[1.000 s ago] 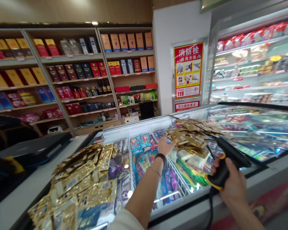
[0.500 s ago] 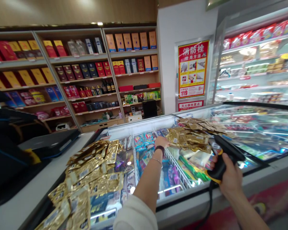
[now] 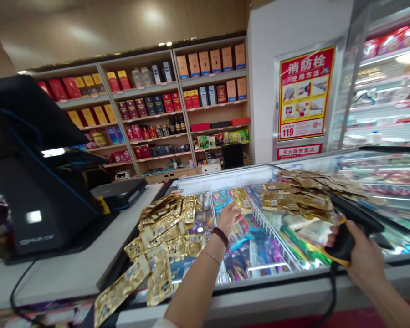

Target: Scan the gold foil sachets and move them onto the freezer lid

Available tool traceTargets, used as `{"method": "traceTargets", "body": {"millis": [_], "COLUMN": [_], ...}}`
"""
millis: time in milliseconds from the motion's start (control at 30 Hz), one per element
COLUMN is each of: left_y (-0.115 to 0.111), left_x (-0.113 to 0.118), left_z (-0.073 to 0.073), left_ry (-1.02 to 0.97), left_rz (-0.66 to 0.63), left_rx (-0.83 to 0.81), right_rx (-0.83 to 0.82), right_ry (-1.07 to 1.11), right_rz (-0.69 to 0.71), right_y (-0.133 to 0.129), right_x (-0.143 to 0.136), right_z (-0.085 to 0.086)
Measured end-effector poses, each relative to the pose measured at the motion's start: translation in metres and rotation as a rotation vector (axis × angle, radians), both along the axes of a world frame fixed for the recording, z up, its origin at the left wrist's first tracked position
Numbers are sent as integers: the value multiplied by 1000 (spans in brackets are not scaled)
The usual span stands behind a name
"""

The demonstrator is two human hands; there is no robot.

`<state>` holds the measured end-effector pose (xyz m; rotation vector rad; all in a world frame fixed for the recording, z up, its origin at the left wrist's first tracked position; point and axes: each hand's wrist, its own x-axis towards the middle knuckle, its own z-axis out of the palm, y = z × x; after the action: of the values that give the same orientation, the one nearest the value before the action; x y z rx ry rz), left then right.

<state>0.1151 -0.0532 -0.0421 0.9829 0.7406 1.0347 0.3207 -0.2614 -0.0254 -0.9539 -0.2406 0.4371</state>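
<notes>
Since the earlier frame, your left hand (image 3: 228, 218) has drawn back from the edge of the right-hand pile (image 3: 297, 196), bringing one gold packet (image 3: 242, 200) to the near-left of the wire divider (image 3: 276, 239). Your view has swung left, showing more of the black terminal (image 3: 30, 182) on the desk (image 3: 89, 255), well to the divider's left.

Left grip: your fingers and thumb pinch the packet by its lower end, above the colourful goods (image 3: 259, 246) in the freezer. Right grip: your right hand (image 3: 365, 255) is wrapped round the handle of the scanner (image 3: 340, 248), to the right of the divider, its head close to the right-hand pile. Whether you press the trigger cannot be told.

Extent found: gold packets lie in two separate groups. Left-hand pile (image 3: 160, 223), well left of the divider, is large and loosely spread, with some packets reaching the near edge. Right-hand pile, just right of the divider's far end, also holds many overlapping packets. In my judgement you are partway through, with one packet between the groups and a substantial number on the right. An exact count is not possible; the packets overlap, and no scanner reading is visible.
</notes>
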Motion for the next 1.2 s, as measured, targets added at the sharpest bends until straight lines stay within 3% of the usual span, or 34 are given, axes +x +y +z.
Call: {"method": "traceTargets", "body": {"millis": [100,200,300,400,500,600,667,767,867,933,1067,1200], "left_y": [-8,-13,-16,-13,-10,-10,-14,-22,-29,-33,-31,-19], "left_x": [-10,-15,-18,-23,-34,-43,-44,-35,-20,-12,-10,-17], "left_z": [2,3,3,2,4,9,12,15,11,7,5,9], "left_ry": [-163,-217,-141,86,502,886,979,890,852,923,888,411], "left_rz": [79,89,56,107,240,270,235,99,-55,-71,96,258], "left_rx": [-65,-15,35,121,369,688,871,1034,1002,961,749,499], "right_rx": [-35,-114,-163,-205,-191,-163,-181,-184,-179,-206,-205,-202], "right_ry": [4,-64,-157,-197,-178,-111,-63,-21,6,33,19,-139], "right_rz": [145,257,376,466,495,467,455,429,411,409,395,424], "right_y": [6,14,24,35,43,47,48,49,48,46,42,42], "right_x": [-22,-51,-81,-106,-122,-128,-128,-125,-121,-120,-119,-123], "right_z": [6,8,8,9,11,13,12,8,3,2,6,14]}}
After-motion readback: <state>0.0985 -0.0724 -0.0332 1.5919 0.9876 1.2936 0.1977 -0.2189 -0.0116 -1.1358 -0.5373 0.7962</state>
